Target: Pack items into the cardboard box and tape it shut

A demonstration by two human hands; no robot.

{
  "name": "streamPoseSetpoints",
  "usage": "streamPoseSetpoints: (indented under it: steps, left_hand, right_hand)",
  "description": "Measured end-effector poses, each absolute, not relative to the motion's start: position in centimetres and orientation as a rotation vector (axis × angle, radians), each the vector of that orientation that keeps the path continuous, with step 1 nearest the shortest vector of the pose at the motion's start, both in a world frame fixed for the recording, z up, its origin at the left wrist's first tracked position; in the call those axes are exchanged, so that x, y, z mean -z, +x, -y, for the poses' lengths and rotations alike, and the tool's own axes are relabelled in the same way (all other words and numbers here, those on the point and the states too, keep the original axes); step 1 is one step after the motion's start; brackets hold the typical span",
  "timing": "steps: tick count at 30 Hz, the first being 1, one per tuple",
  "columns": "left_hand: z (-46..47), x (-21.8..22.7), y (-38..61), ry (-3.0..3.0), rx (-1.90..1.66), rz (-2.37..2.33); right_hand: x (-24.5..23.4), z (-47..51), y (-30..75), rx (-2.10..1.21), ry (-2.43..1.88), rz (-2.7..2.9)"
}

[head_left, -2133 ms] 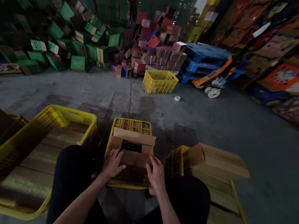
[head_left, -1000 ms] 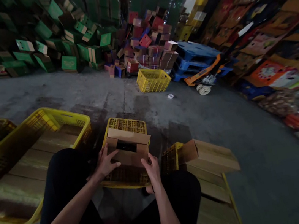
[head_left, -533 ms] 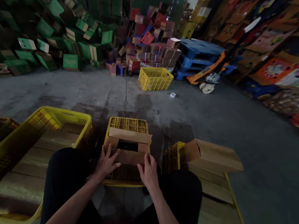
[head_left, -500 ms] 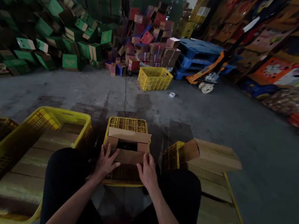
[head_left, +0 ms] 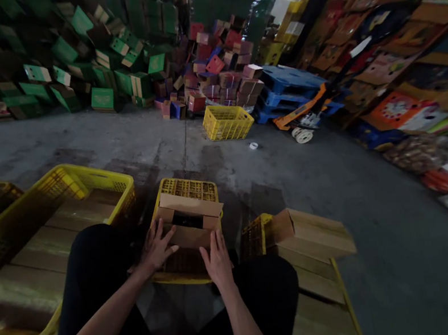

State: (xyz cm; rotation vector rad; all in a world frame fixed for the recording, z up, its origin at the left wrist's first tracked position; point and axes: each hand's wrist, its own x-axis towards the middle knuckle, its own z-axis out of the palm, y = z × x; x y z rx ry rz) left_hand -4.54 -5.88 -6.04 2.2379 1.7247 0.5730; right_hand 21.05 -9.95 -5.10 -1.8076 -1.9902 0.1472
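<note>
A large yellow crate (head_left: 111,181) of brown cartons (head_left: 42,251) at lower left; the left hand (head_left: 158,251), fingers spread, against a small carton (head_left: 190,236), its top partly open, on a yellow basket (head_left: 191,187) at lower centre; the right hand (head_left: 218,261), fingers extended, at the small carton's near right corner; a longer carton (head_left: 316,232) at lower right

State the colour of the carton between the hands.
Brown; the carton shows best in the head view.
</note>
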Motion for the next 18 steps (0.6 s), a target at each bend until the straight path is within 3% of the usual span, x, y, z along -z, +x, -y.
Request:
streamPoseSetpoints:
  steps: [9, 18]
  left_hand:
    - [5.6, 6.6, -4.4, 2.231, -0.556, -1.747]
    - [5.8, 6.0, -3.9, 2.241, -0.524, -1.773]
  right_hand:
    - [1.9, 8.6, 20.4, -0.048, -1.979, 1.971]
    - [2.2, 6.7, 22.9, -0.057, -1.793, 1.972]
